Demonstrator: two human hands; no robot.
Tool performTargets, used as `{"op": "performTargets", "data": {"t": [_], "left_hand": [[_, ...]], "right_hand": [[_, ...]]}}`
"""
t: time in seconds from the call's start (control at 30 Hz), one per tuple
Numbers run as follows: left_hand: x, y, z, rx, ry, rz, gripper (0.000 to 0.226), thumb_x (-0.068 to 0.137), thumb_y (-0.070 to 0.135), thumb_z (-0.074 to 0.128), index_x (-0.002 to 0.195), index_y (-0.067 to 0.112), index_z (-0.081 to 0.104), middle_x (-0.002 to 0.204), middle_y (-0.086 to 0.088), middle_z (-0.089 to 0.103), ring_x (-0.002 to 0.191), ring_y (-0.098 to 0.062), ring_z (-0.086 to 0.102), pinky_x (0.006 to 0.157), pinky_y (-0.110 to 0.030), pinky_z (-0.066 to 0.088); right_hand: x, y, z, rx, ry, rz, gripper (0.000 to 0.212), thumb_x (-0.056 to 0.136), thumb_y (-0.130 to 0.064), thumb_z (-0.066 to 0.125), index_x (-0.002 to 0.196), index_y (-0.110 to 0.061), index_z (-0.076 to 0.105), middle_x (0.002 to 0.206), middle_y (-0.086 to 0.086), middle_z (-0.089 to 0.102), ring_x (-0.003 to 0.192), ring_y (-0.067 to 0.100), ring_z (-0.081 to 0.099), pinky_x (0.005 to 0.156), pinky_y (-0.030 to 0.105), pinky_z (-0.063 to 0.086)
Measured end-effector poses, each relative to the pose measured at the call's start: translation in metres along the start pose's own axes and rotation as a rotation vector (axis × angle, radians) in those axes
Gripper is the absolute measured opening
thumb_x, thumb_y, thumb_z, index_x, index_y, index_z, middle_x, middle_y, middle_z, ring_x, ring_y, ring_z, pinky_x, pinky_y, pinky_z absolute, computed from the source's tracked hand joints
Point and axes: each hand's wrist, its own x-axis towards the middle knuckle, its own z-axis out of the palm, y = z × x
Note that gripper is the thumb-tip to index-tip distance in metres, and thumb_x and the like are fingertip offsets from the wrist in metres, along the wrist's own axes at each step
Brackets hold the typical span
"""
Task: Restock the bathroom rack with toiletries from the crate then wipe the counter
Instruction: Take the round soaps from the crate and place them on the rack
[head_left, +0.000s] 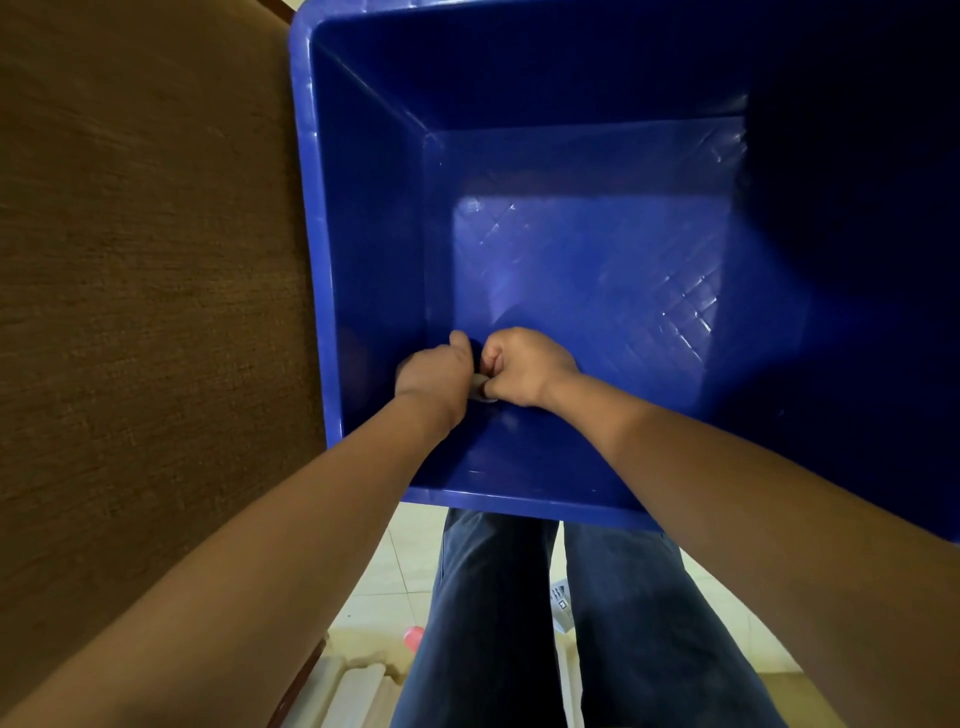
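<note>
Crate (306, 208) of blue plastic stands in front of the person, its near rim just above the knees and its left rim close along a brown fabric surface (145, 260). Both forearms go over the near rim and down to the bottom, to the near left corner. There the left hand (434, 376) and the right hand (524, 366) meet, almost touching each other.

Between them a small pale thing (480, 384) shows only a little; what it is I cannot tell. The right hand has its fingers curled into a fist and pinches this thing with the thumb. The left hand has the thumb raised, but its fingers are bent under and hidden, so I cannot tell if they hold the thing too.

Most of the crate bottom, to the right and farther away, lies open around the hands. Below the near rim are dark trousers (493, 597) and a pale tiled floor (395, 571), with a pink-red object (414, 636) and a printed paper (561, 605) lying on it.
</note>
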Motion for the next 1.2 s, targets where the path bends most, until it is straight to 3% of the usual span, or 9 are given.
{"op": "performTargets", "data": {"t": [0.13,0.27,0.33,0.47,0.57,0.63,0.77,0.9,1.2], "left_hand": [[0.0,0.0,0.001,-0.003,0.031,0.009,0.037,0.09,0.006,0.058,0.12,0.005,0.035,0.11,-0.013,0.06,0.095,-0.033,0.063,0.063,-0.037,0.04],[-0.005,0.002,-0.001,-0.259,0.016,0.009,0.033,0.095,0.016,0.052,0.125,0.007,0.04,0.124,-0.017,0.052,0.105,-0.039,0.057,0.077,-0.043,0.046],[-0.008,0.005,-0.005,-0.392,0.004,0.017,0.033,0.096,0.023,0.049,0.127,0.01,0.043,0.129,-0.016,0.049,0.107,-0.038,0.055,0.087,-0.043,0.046],[-0.017,0.012,-0.018,-0.466,0.023,0.051,0.032,0.095,0.024,0.051,0.125,0.013,0.046,0.127,-0.015,0.05,0.105,-0.036,0.054,0.084,-0.04,0.045],[-0.028,0.02,-0.03,-0.514,0.052,0.096,0.028,0.095,0.018,0.046,0.122,0.013,0.047,0.123,-0.014,0.052,0.1,-0.033,0.055,0.082,-0.039,0.046],[-0.038,0.023,-0.038,-0.583,0.072,0.108,0.027,0.095,0.016,0.043,0.122,0.014,0.047,0.119,-0.012,0.054,0.097,-0.032,0.056,0.08,-0.038,0.048],[-0.06,0.032,-0.055,-0.772,0.123,0.113,0.019,0.095,0.015,0.043,0.113,0.021,0.048,0.109,-0.009,0.06,0.088,-0.029,0.062,0.078,-0.043,0.054],[-0.085,0.038,-0.068,-0.941,0.164,0.159,0.018,0.094,0.013,0.051,0.109,0.023,0.048,0.106,-0.004,0.059,0.096,-0.028,0.062,0.083,-0.05,0.055],[-0.139,0.054,-0.109,-1.103,0.187,0.252,0.025,0.092,0.009,0.059,0.112,0.02,0.049,0.105,-0.001,0.054,0.079,-0.013,0.061,0.062,-0.022,0.055]], "right_hand": [[-0.005,0.009,-0.008,0.089,0.045,0.087,0.016,0.07,-0.026,0.069,0.08,-0.029,0.057,0.084,-0.012,0.069,0.08,0.009,0.065,0.071,0.029,0.054],[-0.017,0.018,-0.022,0.248,0.081,0.16,0.027,0.068,-0.024,0.071,0.09,-0.031,0.057,0.079,-0.015,0.069,0.076,0.007,0.064,0.066,0.025,0.048],[-0.025,0.021,-0.03,0.306,0.066,0.162,0.036,0.069,-0.02,0.074,0.101,-0.028,0.06,0.084,-0.011,0.07,0.079,0.01,0.064,0.07,0.024,0.047],[-0.043,0.02,-0.048,0.366,0.039,0.19,0.042,0.078,-0.016,0.072,0.119,-0.019,0.064,0.1,-0.002,0.063,0.089,0.013,0.058,0.079,0.023,0.047],[-0.066,0.013,-0.064,0.48,0.042,0.24,0.025,0.084,-0.013,0.062,0.108,-0.02,0.065,0.087,-0.004,0.063,0.078,0.012,0.06,0.066,0.024,0.053],[-0.083,0.008,-0.074,0.577,0.05,0.262,0.018,0.086,-0.01,0.058,0.099,-0.019,0.066,0.083,-0.002,0.067,0.076,0.012,0.065,0.071,0.026,0.058],[-0.123,0.0,-0.094,0.71,0.094,0.26,0.022,0.085,-0.007,0.058,0.104,-0.011,0.069,0.091,0.009,0.072,0.08,0.016,0.071,0.072,0.029,0.06],[-0.162,-0.007,-0.11,0.78,0.198,0.241,0.022,0.084,-0.007,0.059,0.103,-0.01,0.069,0.097,0.01,0.071,0.084,0.016,0.07,0.067,0.025,0.059],[-0.245,-0.026,-0.129,0.866,0.373,0.171,0.018,0.087,-0.014,0.065,0.105,-0.013,0.066,0.1,0.01,0.069,0.085,0.018,0.067,0.059,0.023,0.054]]}}
